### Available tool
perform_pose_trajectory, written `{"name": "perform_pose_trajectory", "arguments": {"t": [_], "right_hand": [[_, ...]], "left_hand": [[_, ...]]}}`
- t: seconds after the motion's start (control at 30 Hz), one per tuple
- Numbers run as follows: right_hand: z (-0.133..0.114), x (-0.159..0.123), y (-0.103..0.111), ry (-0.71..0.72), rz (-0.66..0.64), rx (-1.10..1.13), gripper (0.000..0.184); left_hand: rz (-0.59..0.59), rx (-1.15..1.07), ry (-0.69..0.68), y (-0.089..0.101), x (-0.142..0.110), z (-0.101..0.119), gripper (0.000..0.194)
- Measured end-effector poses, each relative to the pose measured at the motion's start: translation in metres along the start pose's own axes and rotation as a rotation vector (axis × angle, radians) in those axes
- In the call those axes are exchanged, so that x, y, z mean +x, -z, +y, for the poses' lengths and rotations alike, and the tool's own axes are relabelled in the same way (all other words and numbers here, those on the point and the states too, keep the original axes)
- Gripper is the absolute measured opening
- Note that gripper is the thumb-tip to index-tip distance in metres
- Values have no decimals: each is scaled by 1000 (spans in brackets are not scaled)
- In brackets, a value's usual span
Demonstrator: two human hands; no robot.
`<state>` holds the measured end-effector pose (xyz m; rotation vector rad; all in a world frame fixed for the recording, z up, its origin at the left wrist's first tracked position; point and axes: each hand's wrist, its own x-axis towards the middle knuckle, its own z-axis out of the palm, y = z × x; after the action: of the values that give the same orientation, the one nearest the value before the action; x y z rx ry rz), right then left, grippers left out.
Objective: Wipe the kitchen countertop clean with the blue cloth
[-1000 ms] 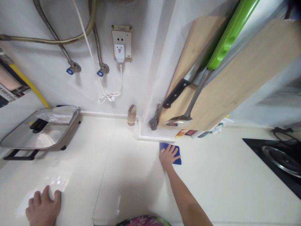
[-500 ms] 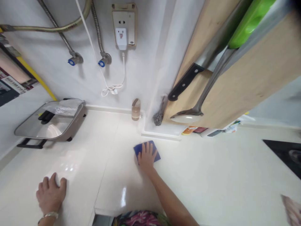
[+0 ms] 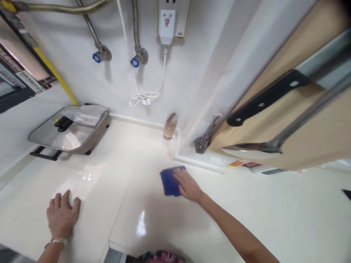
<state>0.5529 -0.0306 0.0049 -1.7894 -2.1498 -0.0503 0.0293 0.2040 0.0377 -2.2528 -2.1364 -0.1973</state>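
Note:
My right hand (image 3: 188,186) lies flat, fingers stretched out, pressing a blue cloth (image 3: 170,180) onto the white countertop (image 3: 131,204) near the wall corner. My left hand (image 3: 61,215) rests palm down on the counter at the lower left, fingers spread, with a bracelet at the wrist. Nothing shows under it.
A square electric pan with a glass lid (image 3: 68,129) stands at the back left. A small bottle (image 3: 170,126) and a steel scourer (image 3: 202,143) sit by the corner. Wooden boards (image 3: 315,120), a black-handled knife (image 3: 267,98) and a ladle (image 3: 263,147) hang at the right. Valves and a plugged socket are on the wall.
My right hand has slid the blue cloth leftwards along the counter, from by the ledge towards the middle. My left hand stayed on the counter. The view moved closer to the wall.

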Motion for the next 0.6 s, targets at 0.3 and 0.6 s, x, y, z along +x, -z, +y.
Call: {"name": "perform_pose_trajectory", "arguments": {"t": [0.3,0.6], "right_hand": [[-39,88,-41,-255,73,-23,61],[-19,162,-55,-318,99,-35,58]], "left_hand": [[-10,-36,-23,2,-3,1,71],[-8,-46,2,-3,-3,-2,70]]}}
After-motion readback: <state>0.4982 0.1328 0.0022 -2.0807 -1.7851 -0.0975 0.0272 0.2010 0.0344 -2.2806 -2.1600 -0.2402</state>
